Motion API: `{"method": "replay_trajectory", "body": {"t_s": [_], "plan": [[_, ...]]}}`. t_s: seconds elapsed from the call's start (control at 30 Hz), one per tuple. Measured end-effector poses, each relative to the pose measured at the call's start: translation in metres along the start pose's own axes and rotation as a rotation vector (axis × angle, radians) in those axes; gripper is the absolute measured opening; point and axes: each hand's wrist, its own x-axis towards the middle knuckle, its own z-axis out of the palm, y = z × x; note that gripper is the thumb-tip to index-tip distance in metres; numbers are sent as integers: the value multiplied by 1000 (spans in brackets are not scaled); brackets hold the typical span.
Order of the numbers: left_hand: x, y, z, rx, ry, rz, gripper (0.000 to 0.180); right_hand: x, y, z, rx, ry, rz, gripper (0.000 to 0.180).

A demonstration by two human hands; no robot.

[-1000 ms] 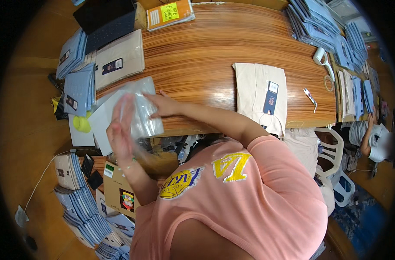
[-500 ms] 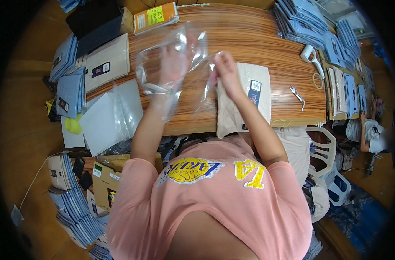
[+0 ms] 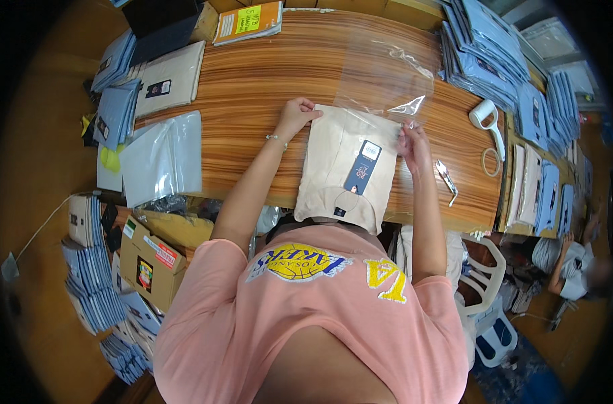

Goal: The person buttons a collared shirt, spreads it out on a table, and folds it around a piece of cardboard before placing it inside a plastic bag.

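A folded beige garment (image 3: 323, 158) with a dark blue hang tag (image 3: 364, 168) lies before me, its near end hanging over the table edge toward my body. My left hand (image 3: 297, 116) pinches its far left corner between thumb and fingers. At the far right corner, my right hand (image 3: 415, 145) is closed on the edge of a clear plastic bag (image 3: 377, 77), touching the garment's side. The bag lies flat beyond the garment, its near edge meeting the garment's far edge. Whether the right fingers also grip cloth is hard to tell.
Clear plastic bags (image 3: 175, 158) are stacked at left, near packed blue garments (image 3: 116, 111). More blue packs (image 3: 485, 54) are piled at the far right. A white handheld device (image 3: 487, 124), a tape ring (image 3: 490, 161) and small snips (image 3: 446, 180) lie right. A person (image 3: 565, 266) sits beyond.
The bag has gone from being held up in both hands to lying flat beyond the garment. My left hand has moved to the garment's corner, and the garment sits farther left in view.
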Motion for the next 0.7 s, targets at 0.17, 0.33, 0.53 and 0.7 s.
{"method": "replay_trajectory", "body": {"t_s": [0.17,0.33,0.53,0.7], "plan": [[-6,8,4,-226,-7,-217,29,3,6,-2,-53,-11,-4,27],[-16,25,10,-262,21,-353,35,2,8,4,-148,-3,-40,30],[-4,10,8,-202,-52,-230,41,7,8,10,-304,3,-54,29],[-8,14,9,45,144,63,40,2,1,18,-317,41,-60,28]]}}
